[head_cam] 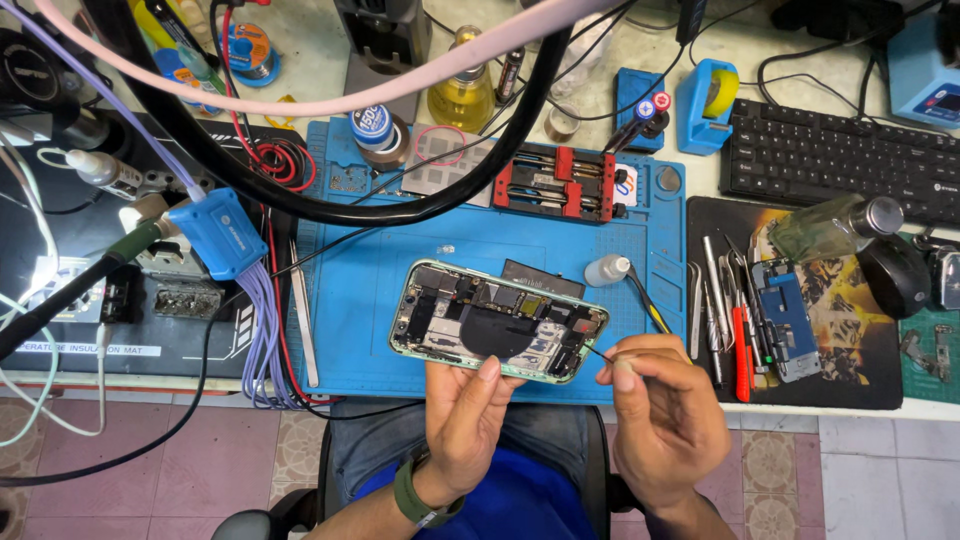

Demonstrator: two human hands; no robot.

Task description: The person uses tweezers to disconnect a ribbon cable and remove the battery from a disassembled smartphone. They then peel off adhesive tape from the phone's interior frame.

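Above the near edge of the blue mat (pixel 380 300), an opened phone (pixel 497 320) with a pale green frame is held up with its insides facing the camera, its long side running left to right and tilted slightly down to the right. The left hand (pixel 462 420) grips it from below, thumb pressed on the near rim about midway along, fingers hidden behind. The right hand (pixel 665 410) sits just right of the phone, fingers pinched shut around a thin dark tool (pixel 598 352) whose tip touches the phone's right end. Just behind the phone a dark flat part (pixel 545 277) lies on the mat, and a small white bottle (pixel 607 269) lies beside it to the right. Further back on the mat stands a red and black clamp (pixel 556 184). Off the mat's right edge, tweezers and screwdrivers (pixel 725 310) lie in a row on a dark pad. A black keyboard (pixel 840 160) sits toward the table's far right corner.
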